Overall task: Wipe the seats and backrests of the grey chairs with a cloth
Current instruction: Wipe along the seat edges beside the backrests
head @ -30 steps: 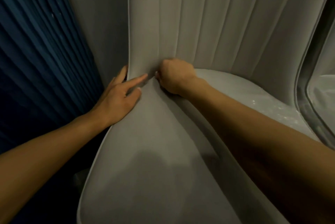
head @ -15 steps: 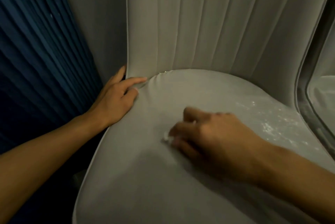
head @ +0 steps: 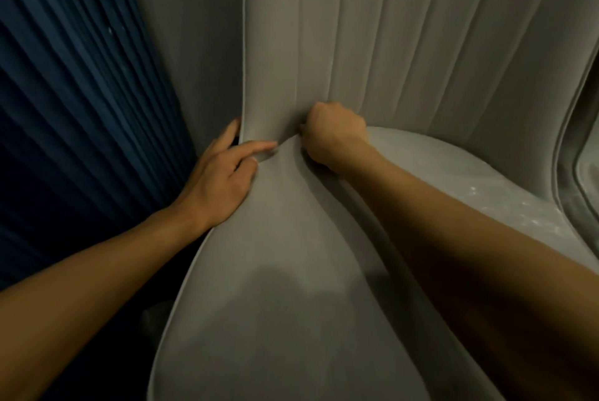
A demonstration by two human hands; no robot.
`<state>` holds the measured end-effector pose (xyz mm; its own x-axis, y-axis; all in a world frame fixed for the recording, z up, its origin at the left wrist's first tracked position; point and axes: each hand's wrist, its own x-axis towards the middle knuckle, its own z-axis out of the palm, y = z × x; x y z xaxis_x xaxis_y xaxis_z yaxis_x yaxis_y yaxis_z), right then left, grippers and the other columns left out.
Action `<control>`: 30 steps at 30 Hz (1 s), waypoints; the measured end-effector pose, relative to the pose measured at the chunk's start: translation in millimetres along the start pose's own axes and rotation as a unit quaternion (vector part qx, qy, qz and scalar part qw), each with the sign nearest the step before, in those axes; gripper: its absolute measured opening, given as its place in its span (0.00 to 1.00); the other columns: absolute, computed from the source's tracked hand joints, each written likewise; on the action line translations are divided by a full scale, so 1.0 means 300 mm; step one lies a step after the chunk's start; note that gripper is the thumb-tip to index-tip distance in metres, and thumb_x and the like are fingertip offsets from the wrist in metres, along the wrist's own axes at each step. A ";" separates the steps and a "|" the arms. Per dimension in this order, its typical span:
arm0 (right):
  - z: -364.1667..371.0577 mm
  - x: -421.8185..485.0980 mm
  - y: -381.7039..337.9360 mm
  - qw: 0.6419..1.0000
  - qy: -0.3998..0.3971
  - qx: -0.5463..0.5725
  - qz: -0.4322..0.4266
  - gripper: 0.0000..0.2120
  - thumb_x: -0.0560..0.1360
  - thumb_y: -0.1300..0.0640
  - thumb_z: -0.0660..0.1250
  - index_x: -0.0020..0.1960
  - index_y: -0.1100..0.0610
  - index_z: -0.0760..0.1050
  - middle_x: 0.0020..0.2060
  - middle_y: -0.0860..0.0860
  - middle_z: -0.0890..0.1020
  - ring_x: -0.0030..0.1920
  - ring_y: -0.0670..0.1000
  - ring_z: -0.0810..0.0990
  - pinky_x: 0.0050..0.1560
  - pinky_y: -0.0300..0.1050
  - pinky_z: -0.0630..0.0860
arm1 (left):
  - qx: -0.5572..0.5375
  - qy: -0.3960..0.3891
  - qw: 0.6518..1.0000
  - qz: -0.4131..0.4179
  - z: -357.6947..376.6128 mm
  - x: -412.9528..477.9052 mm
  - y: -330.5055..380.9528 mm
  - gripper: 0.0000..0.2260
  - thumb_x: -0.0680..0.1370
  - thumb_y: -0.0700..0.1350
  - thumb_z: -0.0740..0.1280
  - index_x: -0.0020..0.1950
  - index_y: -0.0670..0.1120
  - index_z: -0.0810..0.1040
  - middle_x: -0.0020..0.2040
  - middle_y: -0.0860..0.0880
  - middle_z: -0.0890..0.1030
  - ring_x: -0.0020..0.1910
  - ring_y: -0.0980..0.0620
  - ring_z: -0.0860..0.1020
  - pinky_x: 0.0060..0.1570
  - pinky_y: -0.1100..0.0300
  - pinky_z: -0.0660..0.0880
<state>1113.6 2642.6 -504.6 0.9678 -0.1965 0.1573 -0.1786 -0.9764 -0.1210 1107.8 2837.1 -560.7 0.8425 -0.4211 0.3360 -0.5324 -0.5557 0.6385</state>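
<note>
Grey seat (head: 291,303) carries both hands at its back crease. Left hand (head: 223,173) lies flat on the seat's edge, fingers near straight, thumb behind the backrest (head: 405,44) edge. Right hand (head: 334,134), just at its 3 o'clock, is fisted and pushed into the seat-backrest crease; can't tell what it grips, palm hidden. Pale shiny streaks (head: 486,196) on the seat toward 3 o'clock. Blue pleated curtain (head: 64,108) at 9 o'clock. Second grey chair (head: 590,167) at the far 3 o'clock edge.

The chair (head: 291,319) stands between curtain (head: 81,108) and second chair (head: 590,167).
</note>
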 end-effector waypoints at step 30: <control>-0.020 -0.059 -0.056 0.997 -0.015 -0.011 -0.075 0.13 0.80 0.53 0.62 0.59 0.59 0.77 0.60 0.58 0.78 0.58 0.63 0.79 0.54 0.53 0.75 | -0.058 0.084 0.995 0.005 -0.001 -0.017 -0.007 0.18 0.85 0.40 0.55 0.72 0.54 0.71 0.60 0.55 0.76 0.52 0.66 0.74 0.52 0.76 0.67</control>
<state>1098.5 2661.9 -499.5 0.9888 -0.0456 0.1424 -0.0349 -0.9965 -0.0763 1104.5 2840.6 -563.5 0.8446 -0.2948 0.4469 -0.5354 -0.4622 0.7069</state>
